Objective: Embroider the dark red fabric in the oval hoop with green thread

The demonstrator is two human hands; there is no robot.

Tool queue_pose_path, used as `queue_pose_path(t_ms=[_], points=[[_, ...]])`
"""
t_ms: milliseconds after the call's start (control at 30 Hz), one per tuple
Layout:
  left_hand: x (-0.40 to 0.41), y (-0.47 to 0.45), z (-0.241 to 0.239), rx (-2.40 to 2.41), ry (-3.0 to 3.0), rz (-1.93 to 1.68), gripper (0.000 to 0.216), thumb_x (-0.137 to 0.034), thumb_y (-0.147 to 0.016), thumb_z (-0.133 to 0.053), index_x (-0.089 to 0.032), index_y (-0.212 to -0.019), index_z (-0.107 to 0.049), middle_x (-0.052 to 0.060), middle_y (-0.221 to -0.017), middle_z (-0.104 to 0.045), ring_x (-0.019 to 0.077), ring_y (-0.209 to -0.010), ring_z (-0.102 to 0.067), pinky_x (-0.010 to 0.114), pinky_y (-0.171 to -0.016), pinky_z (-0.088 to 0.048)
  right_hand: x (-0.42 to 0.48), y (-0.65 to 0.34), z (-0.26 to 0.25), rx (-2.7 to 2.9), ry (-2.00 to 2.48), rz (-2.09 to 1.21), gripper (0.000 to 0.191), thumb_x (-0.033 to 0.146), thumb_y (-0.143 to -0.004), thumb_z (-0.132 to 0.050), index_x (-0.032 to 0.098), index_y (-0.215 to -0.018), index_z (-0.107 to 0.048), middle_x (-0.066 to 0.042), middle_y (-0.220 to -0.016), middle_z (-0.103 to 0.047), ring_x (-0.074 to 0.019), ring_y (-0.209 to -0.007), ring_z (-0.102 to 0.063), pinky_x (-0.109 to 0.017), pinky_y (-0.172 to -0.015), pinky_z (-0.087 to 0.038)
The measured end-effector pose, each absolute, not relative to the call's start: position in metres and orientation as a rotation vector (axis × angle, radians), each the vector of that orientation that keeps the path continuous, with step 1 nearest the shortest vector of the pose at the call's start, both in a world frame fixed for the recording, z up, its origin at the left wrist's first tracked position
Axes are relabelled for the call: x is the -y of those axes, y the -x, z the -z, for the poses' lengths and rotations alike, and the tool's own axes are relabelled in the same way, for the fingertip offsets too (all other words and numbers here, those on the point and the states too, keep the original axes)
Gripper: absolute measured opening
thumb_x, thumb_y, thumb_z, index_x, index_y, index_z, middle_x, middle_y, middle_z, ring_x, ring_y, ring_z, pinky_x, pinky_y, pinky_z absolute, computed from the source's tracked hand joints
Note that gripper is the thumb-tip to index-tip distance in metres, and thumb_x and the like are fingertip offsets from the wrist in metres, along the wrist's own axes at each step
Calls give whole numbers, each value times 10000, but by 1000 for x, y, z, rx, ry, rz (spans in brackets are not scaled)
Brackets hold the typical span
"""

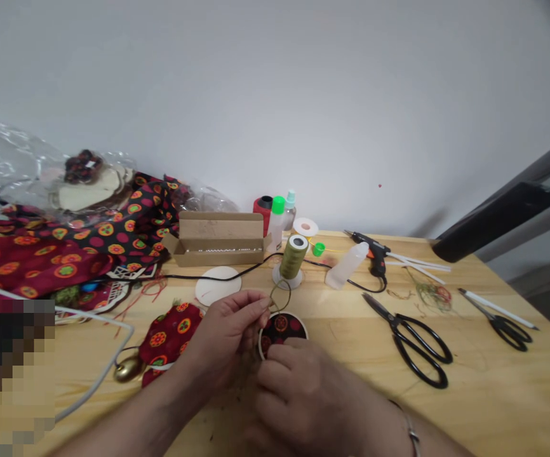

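At the back of the surface (pixel 498 406), the open box (pixel 218 259) stands left of the red spool (pixel 260 209), the green-capped bottle (pixel 276 228) and the blue-capped bottle (pixel 291 209). The white spool (pixel 314 230) and green cap (pixel 319 249) lie farther right. The cable (pixel 184 277) crosses the white disc (pixel 215 294). At left, clear plastic (pixel 18 143) overlies patterned fabric (pixel 154 206). At right: the white bottle (pixel 346 268), glue gun (pixel 375 250), white sticks (pixel 420 261), thread tangle (pixel 433 297), large scissors (pixel 394 322), and small scissors (pixel 498 322) beside the pencil (pixel 506 308). The black roll (pixel 496 219) projects at the far right.
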State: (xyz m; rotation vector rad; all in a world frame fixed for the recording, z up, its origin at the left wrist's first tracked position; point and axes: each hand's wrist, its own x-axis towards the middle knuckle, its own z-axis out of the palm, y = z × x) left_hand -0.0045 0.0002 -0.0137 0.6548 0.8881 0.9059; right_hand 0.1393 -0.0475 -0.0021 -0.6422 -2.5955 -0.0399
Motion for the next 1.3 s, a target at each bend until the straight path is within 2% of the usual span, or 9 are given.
queue_pose_path(t_ms=[67,200,333,467,633,900,1033,1100,1300], points=[[0,4,13,-886,-640,-895,153,-253,-708,-668,-142,-657,-575,-64,-499,-509,3,-358,-358,114,-352,-231,46,-142,-3,2391,602,-113,244,300,-802,-505,165,-600,-534,-22,-611,-541,-156,-611,-487,-299,-527,-366],[1,2,12,-897,-665,-875,134,-247,-699,-680,-145,-674,-598,-63,-496,-517,12,-371,-394,116,-368,-261,36,-148,-7,1831,1011,-458,178,161,-823,-461,141,-696,-584,-72,-756,-583,-161,-730,-528,-308,-675,-425],[4,2,15,-889,-693,-880,112,-259,-716,-668,-157,-702,-622,-55,-520,-530,41,-430,-460,149,-445,-346,24,-148,0,1320,1368,-1105,183,269,-821,-507,145,-704,-573,-9,-614,-518,-119,-573,-479,-249,-537,-401],[6,3,16,-902,-792,-854,157,-275,-738,-646,-151,-648,-612,-50,-511,-511,53,-460,-459,161,-463,-340,20,-146,7,1017,1206,-1514,190,330,-796,-555,145,-780,-593,11,-622,-519,-89,-549,-480,-219,-529,-396],[9,2,12,-896,-865,-799,224,-289,-755,-619,-147,-585,-583,-34,-514,-524,69,-478,-451,182,-469,-328,21,-145,7,895,1164,-1613,214,323,-711,-653,129,-765,-582,-15,-607,-579,-125,-558,-558,-224,-503,-398],[10,-3,1,-859,-965,-770,229,-246,-760,-602,-141,-557,-591,-7,-578,-599,98,-582,-517,199,-571,-379,20,-145,4,943,1262,-1545,205,320,-709,-626,148,-677,-518,7,-529,-581,-124,-452,-567,-206,-422,-378],[9,-2,1,-798,-992,-737,230,-236,-773,-576,-143,-564,-595,18,-619,-633,129,-627,-548,229,-601,-395,20,-145,3,1078,1296,-1463,191,302,-747,-568,163,-644,-486,42,-444,-526,-84,-362,-474,-186,-370,-344],[8,-1,2,-833,-1011,-740,209,-227,-765,-586,-141,-577,-613,0,-591,-609,113,-600,-526,217,-588,-385,20,-145,2,1120,1302,-1422,189,278,-762,-545,164,-625,-479,67,-410,-464,-63,-355,-415,-172,-367,-323],[8,0,6,-928,-1021,-753,190,-253,-735,-627,-143,-580,-623,-41,-523,-528,73,-529,-440,185,-535,-348,19,-147,3,1140,1320,-1386,165,243,-754,-553,155,-630,-486,76,-470,-417,-39,-394,-368,-146,-368,-277]])
